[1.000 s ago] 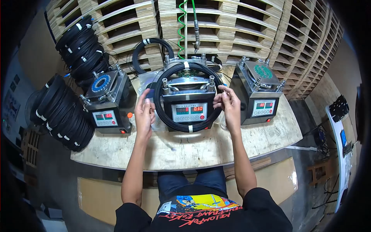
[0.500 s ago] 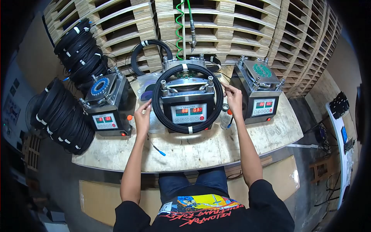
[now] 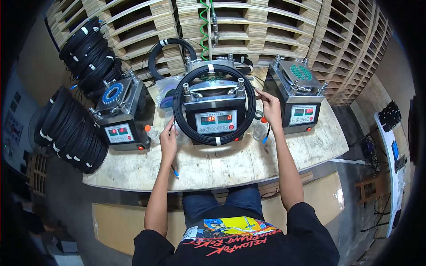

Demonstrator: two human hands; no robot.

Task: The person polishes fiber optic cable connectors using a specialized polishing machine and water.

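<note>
A round coil of thin black cable (image 3: 179,108), bound with white tape, stands around the front of the middle machine (image 3: 216,106). My left hand (image 3: 168,141) is at the coil's left side, fingers pinched on a thin black cable. Below that hand hangs a blue-tipped cable end (image 3: 176,174). My right hand (image 3: 271,110) is at the coil's right side, its fingertips closed on a thin cable beside the machine's top. Another blue connector (image 3: 265,140) hangs under it, near a clear bottle with an orange cap (image 3: 263,120). Exactly how the cables run through my fingers is hard to see.
A left machine (image 3: 117,115) with a blue ring and a right machine (image 3: 296,95) with green parts flank the middle one. Stacked black coils (image 3: 71,133) stand far left. Another orange-capped bottle (image 3: 153,133) is near my left hand. Wooden pallets (image 3: 262,26) rise behind.
My left hand has moved down and slightly right, its fingers now curled closer together. The middle machine's right-hand display went from 0.30 to 0. My right hand stays at the coil's right side.
</note>
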